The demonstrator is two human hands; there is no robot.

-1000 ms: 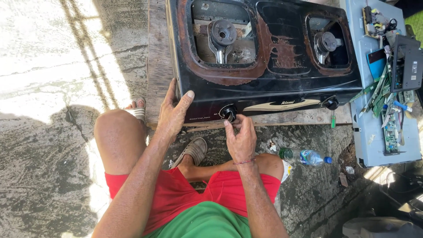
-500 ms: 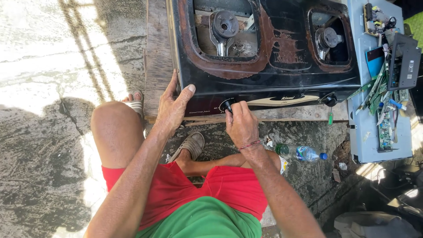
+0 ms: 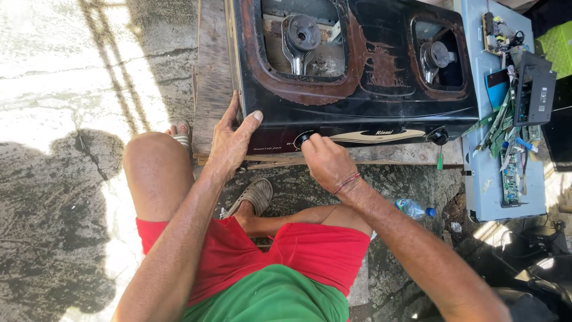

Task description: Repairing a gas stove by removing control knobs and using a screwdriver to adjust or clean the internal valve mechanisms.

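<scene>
- Stove [image 3: 369, 113]: black two-burner gas unit with heavy rust around both burner wells; it lies on a wooden platform [image 3: 211, 71] directly in front of the seated person; its front panel faces the knees.
- Wooden platform: weathered boards under the stove, set on cracked concrete ground [image 3: 71, 89].
- Grey panel [image 3: 497, 191]: flat sheet just beside the stove's right end; it carries green circuit boards, small parts and a dark rectangular module.
- Left hand [image 3: 231, 140]: fingers spread and flat against the stove's left front corner; the thumb lies on the top edge; open brace, nothing enclosed.
- Right hand [image 3: 326, 162]: fingers curled, fingertips closed on the left control knob; a red string circles the wrist.
- Plastic bottle [image 3: 415, 209]: clear with a blue cap, lying on the ground below the stove's front edge, near the right forearm.
- Left control knob [image 3: 302, 139]: small dark dial on the front panel, partly covered by the fingertips.
- Right control knob [image 3: 440, 137]: matching dial at the panel's far end; untouched.
</scene>
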